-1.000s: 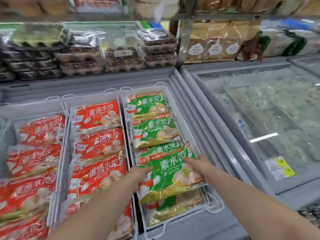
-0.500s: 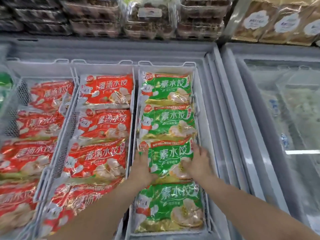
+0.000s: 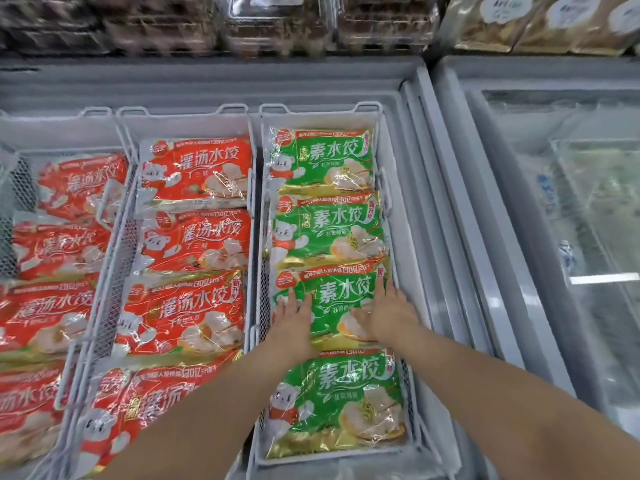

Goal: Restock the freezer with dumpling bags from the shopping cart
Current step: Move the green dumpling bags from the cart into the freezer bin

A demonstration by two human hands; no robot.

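While both hands lie flat on it, the glossy green plastic dumpling bag (image 3: 341, 296) sits third from the back in the white mesh-sided plastic basket (image 3: 311, 110) at the right end of the grey chest freezer (image 3: 207, 81). It has a matching green bag beyond it (image 3: 329, 230) and another nearer the camera (image 3: 336, 403). Their edges meet or overlap, and I cannot tell which lies on top. The left hand (image 3: 294, 323) rests on the bag's left part, its fingers (image 3: 292, 299) straight and slightly spread. The right hand (image 3: 384, 313) covers the lower right part, its fingers (image 3: 381, 289) extended toward the bag's right edge by the basket wall. Neither hand curls round or pinches anything, so the bag lies under the palms, not in a grasp. The step in hand looks like pressing the placed bag level into its row. Next, both hands would probably lift off and go to the shopping cart, which is out of view, for another bag. This row looks full, so that bag may have to lie on top or go elsewhere, not among the red dumpling bags (image 3: 197, 171) in the neighbouring baskets.
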